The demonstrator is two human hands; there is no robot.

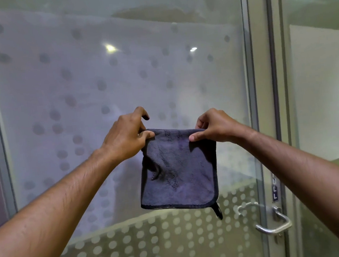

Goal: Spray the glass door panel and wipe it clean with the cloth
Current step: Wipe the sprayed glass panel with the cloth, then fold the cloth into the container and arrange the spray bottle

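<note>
Both hands hold a dark grey-blue square microfibre cloth (178,168) up in front of the frosted glass door panel (80,84), which is patterned with rows of round dots. The left hand (126,136) pinches the cloth's upper left corner between thumb and the fingers behind it, the index finger curled up free above the fabric. The right hand (213,128) pinches the upper right corner in the same way, thumb pressed on the front face, the other fingers folded behind the top edge. Between the two closed pinches the top edge is drawn fairly straight, and the cloth hangs flat below, slightly creased towards its left side. A small black hanging loop (217,210) dangles from its lower right corner. Whether the cloth touches the glass cannot be told. Near the panel's lower right edge, beside the grey metal door frame (263,100), sits a silver lever door handle (273,224), below and to the right of the cloth.
</note>
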